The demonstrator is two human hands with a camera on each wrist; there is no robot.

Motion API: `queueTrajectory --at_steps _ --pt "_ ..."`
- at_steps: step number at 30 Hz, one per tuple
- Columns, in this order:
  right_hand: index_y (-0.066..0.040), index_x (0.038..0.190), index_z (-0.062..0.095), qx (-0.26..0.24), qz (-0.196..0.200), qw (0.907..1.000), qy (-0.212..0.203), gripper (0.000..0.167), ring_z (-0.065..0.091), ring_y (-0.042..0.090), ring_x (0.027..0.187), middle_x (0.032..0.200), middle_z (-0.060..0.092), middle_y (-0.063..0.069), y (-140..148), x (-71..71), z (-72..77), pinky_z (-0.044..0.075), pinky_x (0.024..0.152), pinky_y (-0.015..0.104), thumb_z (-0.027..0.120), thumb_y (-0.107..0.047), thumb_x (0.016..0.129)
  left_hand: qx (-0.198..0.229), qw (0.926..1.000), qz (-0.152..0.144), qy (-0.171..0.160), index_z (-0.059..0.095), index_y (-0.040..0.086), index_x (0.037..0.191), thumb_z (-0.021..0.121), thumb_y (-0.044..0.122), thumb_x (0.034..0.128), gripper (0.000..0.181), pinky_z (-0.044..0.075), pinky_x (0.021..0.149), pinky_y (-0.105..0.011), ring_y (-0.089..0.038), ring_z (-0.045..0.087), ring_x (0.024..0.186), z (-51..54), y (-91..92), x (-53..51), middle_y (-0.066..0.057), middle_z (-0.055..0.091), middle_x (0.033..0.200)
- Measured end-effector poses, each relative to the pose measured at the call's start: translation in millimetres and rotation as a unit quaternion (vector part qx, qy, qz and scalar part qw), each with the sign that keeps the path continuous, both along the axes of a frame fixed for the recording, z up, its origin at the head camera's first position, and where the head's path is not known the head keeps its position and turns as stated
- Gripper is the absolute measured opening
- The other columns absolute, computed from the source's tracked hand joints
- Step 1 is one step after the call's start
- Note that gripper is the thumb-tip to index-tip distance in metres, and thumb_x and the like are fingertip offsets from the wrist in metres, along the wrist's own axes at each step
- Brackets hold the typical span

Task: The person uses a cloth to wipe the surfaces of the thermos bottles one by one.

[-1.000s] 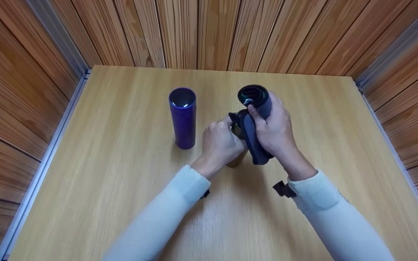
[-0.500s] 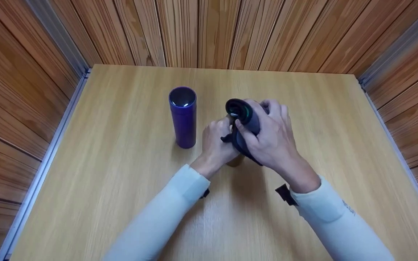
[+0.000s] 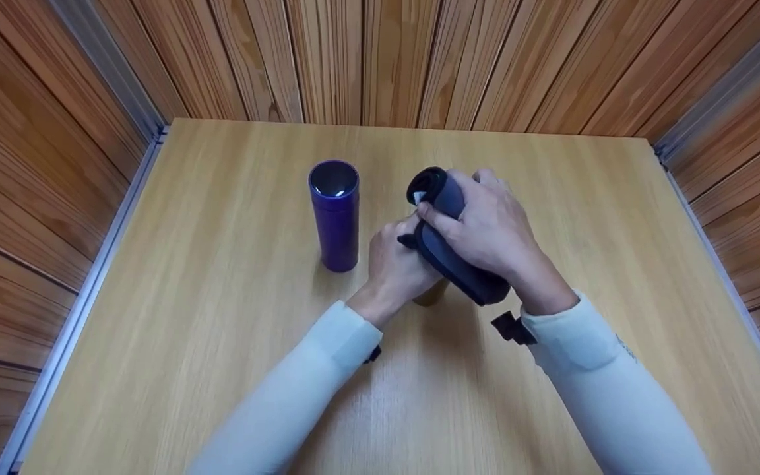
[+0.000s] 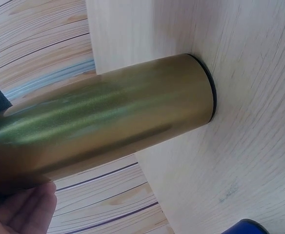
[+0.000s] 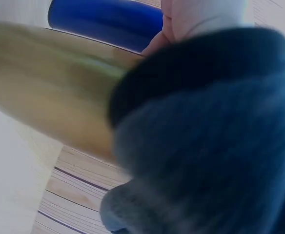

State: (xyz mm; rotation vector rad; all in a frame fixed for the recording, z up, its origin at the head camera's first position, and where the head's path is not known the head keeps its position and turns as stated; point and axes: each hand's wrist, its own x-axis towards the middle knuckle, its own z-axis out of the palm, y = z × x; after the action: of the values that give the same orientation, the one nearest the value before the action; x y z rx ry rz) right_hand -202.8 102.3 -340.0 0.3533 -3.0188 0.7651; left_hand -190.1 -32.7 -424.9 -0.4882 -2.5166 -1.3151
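A gold cylindrical bottle (image 4: pixel 103 112) stands on the table, its dark-rimmed base downward. My left hand (image 3: pixel 401 264) grips its upper part; the fingertips show at the lower left of the left wrist view. My right hand (image 3: pixel 495 224) holds a thick, folded dark grey-blue cloth (image 3: pixel 462 264) with black edging, one end rolled up, thumb pressed on it. In the right wrist view the cloth covers the bottle's upper end, and the top is hidden. Left of both hands stands a shiny purple-blue bottle (image 3: pixel 337 227), upright and untouched.
The light wood table (image 3: pixel 221 297) is bounded by wood-plank walls (image 3: pixel 386 63) at the back and both sides. Metal strips (image 3: pixel 83 300) run along its side edges. Dark straps (image 3: pixel 514 328) show at the wrists.
My right hand has moved leftward with the cloth, dipping and then rising slightly, with the roll tilting as it turns. The left hand and the purple-blue bottle have stayed put.
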Motion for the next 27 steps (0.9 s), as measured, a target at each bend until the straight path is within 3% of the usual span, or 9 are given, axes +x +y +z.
queueTrajectory --at_steps 6,10,14,19,22,27 --pt "-0.015 0.131 0.061 -0.084 -0.035 0.9958 -0.005 0.048 0.054 0.033 0.095 0.107 0.055 0.012 7.6 -4.9 -4.3 0.041 0.079 0.044 0.065 -0.049 0.097 -0.031 0.9992 0.024 0.011 0.069 0.011 0.100 0.072 0.034 0.0928 0.024 0.039 0.051 -0.022 -0.010 0.051 0.055 1.2 3.1 0.4 0.005 0.049 0.064" --pt "-0.010 0.127 0.062 -0.133 -0.050 0.9896 0.023 0.042 0.057 0.033 0.100 0.110 0.061 0.013 12.4 -4.7 -8.1 0.043 0.086 0.047 0.068 -0.039 0.098 -0.040 0.9980 0.048 0.007 0.071 0.008 0.088 0.075 0.034 0.0882 0.026 0.030 0.047 -0.024 -0.012 0.041 0.051 3.5 3.8 0.4 0.005 0.039 0.061" --pt "-0.005 0.125 0.061 -0.174 -0.061 0.9812 0.058 0.036 0.059 0.031 0.095 0.105 0.064 0.013 15.9 -3.1 -13.8 0.044 0.082 0.043 0.070 -0.028 0.098 -0.038 0.9978 0.055 -0.004 0.073 0.008 0.093 0.079 0.038 0.0853 0.031 0.034 0.049 -0.024 -0.013 0.046 0.055 6.5 4.5 0.8 0.004 0.045 0.063" --pt "-0.001 0.121 0.062 -0.235 -0.065 0.9629 0.115 0.031 0.061 0.028 0.087 0.097 0.066 0.013 19.8 0.2 -24.2 0.044 0.076 0.040 0.072 -0.017 0.096 -0.045 0.9975 0.053 -0.001 0.072 0.008 0.102 0.082 0.040 0.0828 0.038 0.047 0.056 -0.025 -0.014 0.056 0.059 8.3 5.6 0.8 0.001 0.061 0.070" --pt "0.001 0.122 0.061 -0.278 -0.050 0.9496 0.137 0.032 0.064 0.027 0.094 0.104 0.069 0.014 22.8 1.0 -31.4 0.047 0.082 0.041 0.072 -0.016 0.097 -0.043 0.9977 0.053 -0.002 0.071 0.007 0.107 0.083 0.040 0.0828 0.043 0.053 0.063 -0.027 -0.014 0.061 0.064 8.1 6.2 1.7 -0.001 0.068 0.077" --pt "0.000 0.130 0.057 -0.356 -0.032 0.9297 0.088 0.039 0.064 0.023 0.108 0.118 0.068 0.013 27.2 3.2 -42.1 0.049 0.094 0.040 0.067 -0.024 0.101 -0.024 0.9983 0.053 -0.010 0.070 0.006 0.115 0.083 0.043 0.0836 0.049 0.056 0.076 -0.028 -0.016 0.069 0.078 5.8 4.7 4.5 -0.004 0.076 0.093"
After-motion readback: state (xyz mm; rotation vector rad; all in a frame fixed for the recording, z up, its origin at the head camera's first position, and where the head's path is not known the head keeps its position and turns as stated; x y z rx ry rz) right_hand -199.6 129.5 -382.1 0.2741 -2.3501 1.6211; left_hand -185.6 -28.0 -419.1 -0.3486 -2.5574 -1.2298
